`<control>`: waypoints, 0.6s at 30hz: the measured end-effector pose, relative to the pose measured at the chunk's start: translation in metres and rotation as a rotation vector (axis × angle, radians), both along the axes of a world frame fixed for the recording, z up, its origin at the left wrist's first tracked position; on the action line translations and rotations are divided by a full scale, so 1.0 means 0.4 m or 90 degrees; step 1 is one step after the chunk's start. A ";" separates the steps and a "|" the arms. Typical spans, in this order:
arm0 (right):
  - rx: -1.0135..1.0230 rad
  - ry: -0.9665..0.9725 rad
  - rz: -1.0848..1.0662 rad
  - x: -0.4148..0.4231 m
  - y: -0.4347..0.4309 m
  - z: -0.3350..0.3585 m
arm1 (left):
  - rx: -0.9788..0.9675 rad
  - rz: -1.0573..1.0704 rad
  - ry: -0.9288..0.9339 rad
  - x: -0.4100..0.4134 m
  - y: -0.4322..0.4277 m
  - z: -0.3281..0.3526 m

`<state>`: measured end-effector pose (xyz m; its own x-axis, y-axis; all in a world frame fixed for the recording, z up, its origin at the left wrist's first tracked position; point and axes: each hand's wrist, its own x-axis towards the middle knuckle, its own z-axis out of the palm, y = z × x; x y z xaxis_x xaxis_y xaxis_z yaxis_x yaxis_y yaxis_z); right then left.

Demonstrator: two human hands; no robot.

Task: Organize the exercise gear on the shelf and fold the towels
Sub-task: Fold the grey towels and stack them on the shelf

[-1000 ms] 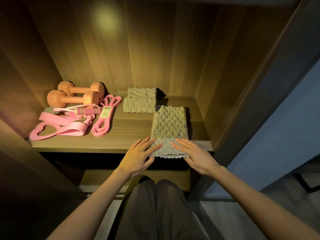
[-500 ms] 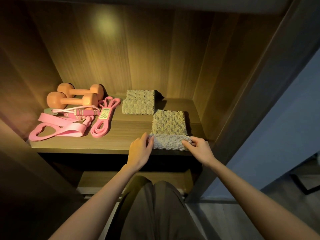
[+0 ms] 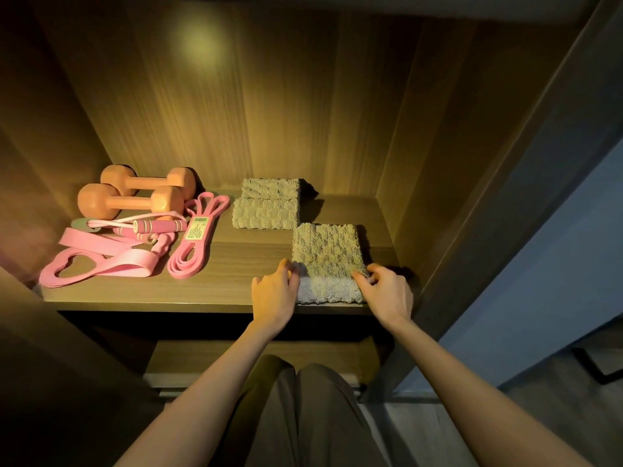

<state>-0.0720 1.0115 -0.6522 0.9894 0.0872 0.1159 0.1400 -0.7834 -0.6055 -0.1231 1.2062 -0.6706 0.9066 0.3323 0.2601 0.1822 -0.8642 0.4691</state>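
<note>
The left hand (image 3: 274,294) and the right hand (image 3: 388,294) are each pinching a near corner of the towel (image 3: 326,252). The towel is lying between them on the shelf (image 3: 236,264), partly folded.

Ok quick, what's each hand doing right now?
Left hand: pinching the towel at its left edge.
Right hand: pinching the towel at its right edge.

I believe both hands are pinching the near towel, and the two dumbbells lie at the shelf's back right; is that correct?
Not quite: the head view shows the two dumbbells at the back left of the shelf. The left hand and right hand do pinch the near towel.
</note>
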 end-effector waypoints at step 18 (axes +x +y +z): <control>-0.287 -0.262 0.413 0.011 0.007 0.007 | 0.376 -0.211 -0.077 0.002 0.026 0.023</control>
